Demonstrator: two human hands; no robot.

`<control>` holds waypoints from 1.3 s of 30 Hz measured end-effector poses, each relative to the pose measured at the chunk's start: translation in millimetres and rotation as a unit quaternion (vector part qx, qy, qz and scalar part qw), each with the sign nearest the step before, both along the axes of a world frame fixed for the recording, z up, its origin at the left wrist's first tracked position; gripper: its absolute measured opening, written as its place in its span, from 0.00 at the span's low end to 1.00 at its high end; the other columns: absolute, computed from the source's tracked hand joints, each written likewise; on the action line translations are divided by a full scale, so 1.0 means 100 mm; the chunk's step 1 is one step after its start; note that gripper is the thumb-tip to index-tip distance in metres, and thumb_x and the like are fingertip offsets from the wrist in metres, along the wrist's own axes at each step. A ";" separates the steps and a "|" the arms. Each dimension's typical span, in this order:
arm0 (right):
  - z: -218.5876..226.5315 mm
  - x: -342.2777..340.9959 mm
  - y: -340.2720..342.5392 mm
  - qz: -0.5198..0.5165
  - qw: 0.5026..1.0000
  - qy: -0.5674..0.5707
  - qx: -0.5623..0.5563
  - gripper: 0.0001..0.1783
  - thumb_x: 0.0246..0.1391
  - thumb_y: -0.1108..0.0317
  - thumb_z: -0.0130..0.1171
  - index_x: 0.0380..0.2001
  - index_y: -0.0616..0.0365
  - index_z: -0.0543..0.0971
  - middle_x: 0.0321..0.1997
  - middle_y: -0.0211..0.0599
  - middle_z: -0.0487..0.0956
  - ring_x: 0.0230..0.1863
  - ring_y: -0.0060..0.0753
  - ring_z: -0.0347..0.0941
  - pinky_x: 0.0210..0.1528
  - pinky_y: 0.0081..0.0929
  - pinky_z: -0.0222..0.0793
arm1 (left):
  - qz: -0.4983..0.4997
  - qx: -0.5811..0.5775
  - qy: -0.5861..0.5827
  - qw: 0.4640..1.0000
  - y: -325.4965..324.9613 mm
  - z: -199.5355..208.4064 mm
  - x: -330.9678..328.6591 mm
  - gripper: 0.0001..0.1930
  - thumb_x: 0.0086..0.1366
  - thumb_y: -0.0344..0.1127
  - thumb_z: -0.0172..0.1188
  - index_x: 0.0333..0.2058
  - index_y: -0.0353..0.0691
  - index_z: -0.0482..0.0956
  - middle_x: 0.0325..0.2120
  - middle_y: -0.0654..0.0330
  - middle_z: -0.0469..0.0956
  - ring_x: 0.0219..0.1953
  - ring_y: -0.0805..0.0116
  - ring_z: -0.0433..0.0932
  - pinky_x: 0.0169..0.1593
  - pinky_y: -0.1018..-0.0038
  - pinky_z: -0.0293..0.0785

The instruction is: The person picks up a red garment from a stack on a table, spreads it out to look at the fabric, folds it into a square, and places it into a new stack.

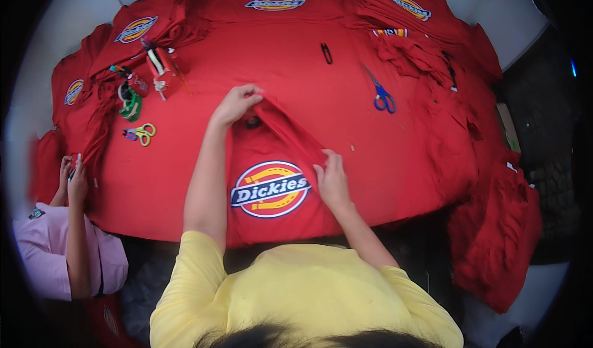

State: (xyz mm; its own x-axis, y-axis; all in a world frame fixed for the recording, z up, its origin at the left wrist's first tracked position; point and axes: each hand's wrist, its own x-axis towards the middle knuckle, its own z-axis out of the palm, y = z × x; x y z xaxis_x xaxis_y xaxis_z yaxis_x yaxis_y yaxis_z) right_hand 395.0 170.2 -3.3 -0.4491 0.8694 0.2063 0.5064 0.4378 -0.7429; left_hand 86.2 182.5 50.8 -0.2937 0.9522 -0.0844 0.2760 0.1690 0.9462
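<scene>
A red T-shirt (272, 149) with a round yellow, white and dark blue printed emblem lies in front of me on the red-covered table. My left hand (238, 106) pinches its far end, fingers closed on the cloth. Nearer and to the right, my right hand (334, 180) grips the shirt's right edge between thumb and fingers. A raised fold of cloth runs slantwise from one hand to the other. Just below my left hand shows a small dark thing (252, 123), too unclear to name.
Blue-handled scissors (384, 99) and black thread snips (326, 53) lie beyond my hands. Yellow-handled scissors (143, 134) and a green tape dispenser (130, 102) sit left. Red shirts (426, 57) are heaped around the edges. A co-worker's hands (74, 178) hold red cloth at far left.
</scene>
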 end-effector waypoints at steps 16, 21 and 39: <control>0.65 -0.49 0.34 0.137 0.990 -0.015 -0.007 0.14 0.50 0.63 0.63 0.28 0.63 0.71 0.29 0.49 0.75 0.32 0.49 0.72 0.34 0.38 0.66 | 0.165 0.182 -0.293 0.924 -1.80 0.16 -0.53 0.14 0.71 0.42 0.45 0.44 0.40 0.73 0.43 0.61 0.77 0.47 0.71 0.74 0.53 0.69 0.68; 0.62 -0.43 0.33 0.158 0.987 -0.007 -0.011 0.10 0.50 0.69 0.59 0.33 0.60 0.70 0.33 0.45 0.74 0.35 0.48 0.72 0.35 0.41 0.66 | 0.166 0.206 -0.298 0.917 -1.85 0.10 -0.56 0.12 0.71 0.42 0.46 0.40 0.43 0.74 0.39 0.64 0.78 0.45 0.72 0.75 0.52 0.69 0.69; 0.60 0.12 0.41 0.176 0.910 0.002 -0.375 0.09 0.61 0.74 0.43 0.38 0.62 0.74 0.29 0.38 0.77 0.26 0.26 0.79 0.20 0.19 0.73 | 0.056 0.149 -0.610 0.776 -1.84 -0.16 -0.62 0.10 0.69 0.42 0.49 0.41 0.43 0.74 0.35 0.63 0.78 0.37 0.71 0.77 0.43 0.71 0.74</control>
